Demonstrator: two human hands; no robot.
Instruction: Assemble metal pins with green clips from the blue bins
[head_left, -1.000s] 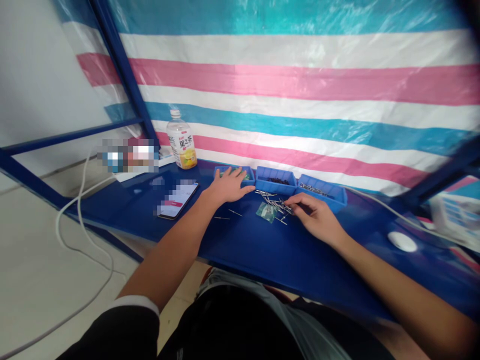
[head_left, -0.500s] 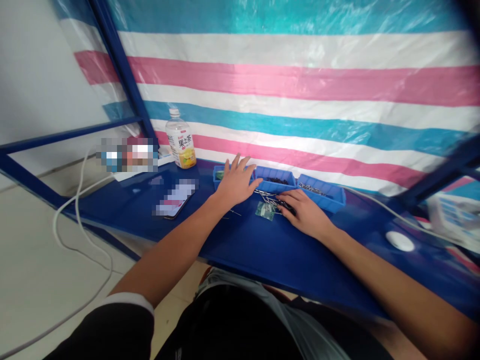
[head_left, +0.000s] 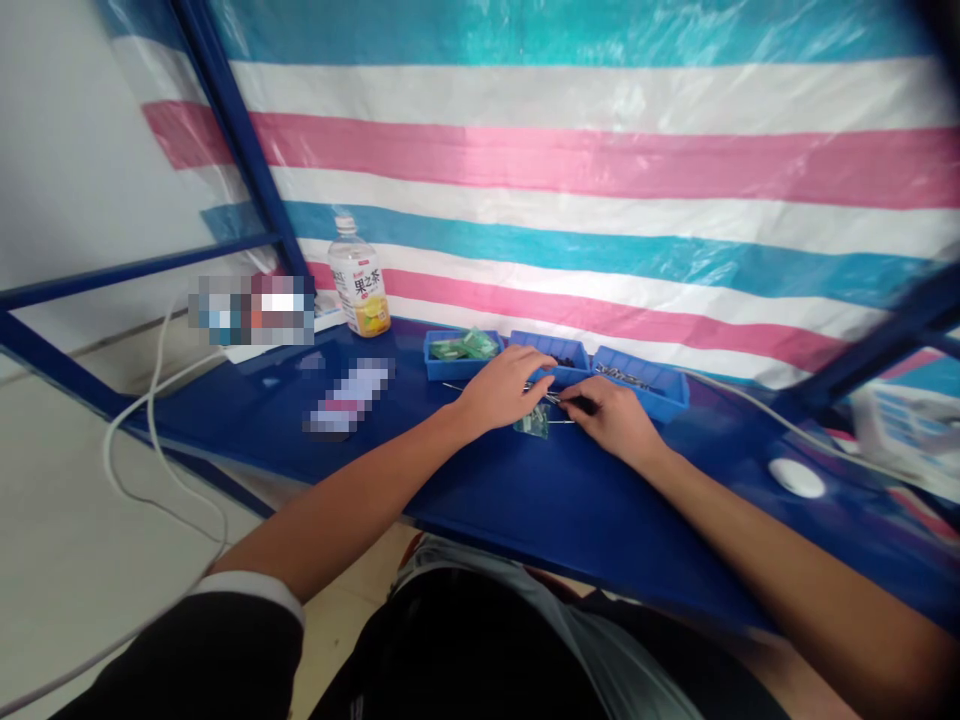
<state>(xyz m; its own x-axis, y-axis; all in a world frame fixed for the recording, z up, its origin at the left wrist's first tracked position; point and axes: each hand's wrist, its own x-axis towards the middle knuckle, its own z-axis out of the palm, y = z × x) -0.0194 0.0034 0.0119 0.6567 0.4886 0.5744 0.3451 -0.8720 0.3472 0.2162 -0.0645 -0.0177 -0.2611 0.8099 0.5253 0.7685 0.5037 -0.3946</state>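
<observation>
My left hand (head_left: 506, 388) hovers over or rests on a loose pile of thin metal rods (head_left: 553, 398), thumb apart from the curved fingers. Close to its right, the fingers of my right hand (head_left: 616, 418) are pressed together at the rods' ends, beside something small and dark; what they hold is hidden. Just below the hands lies a small clear bag with green print (head_left: 532, 422). Behind the hands stand three blue bins: the left bin (head_left: 465, 370) holds green packets (head_left: 469, 345), the middle bin (head_left: 540, 342) small dark pieces, the right bin (head_left: 667, 402) metal pieces.
A drink bottle (head_left: 361, 285) stands at the back left of the blue table (head_left: 495, 490). Nearer lies a blurred-out phone (head_left: 351, 395). On the right are a white oval object (head_left: 797, 478) and a white cable (head_left: 772, 405). Striped plastic sheeting (head_left: 562, 230) hangs behind.
My left hand has come back from the left bin, moving right and down to the rods, uncovering the green packets. My right hand stays at the rods, its fingers drawn closer together.
</observation>
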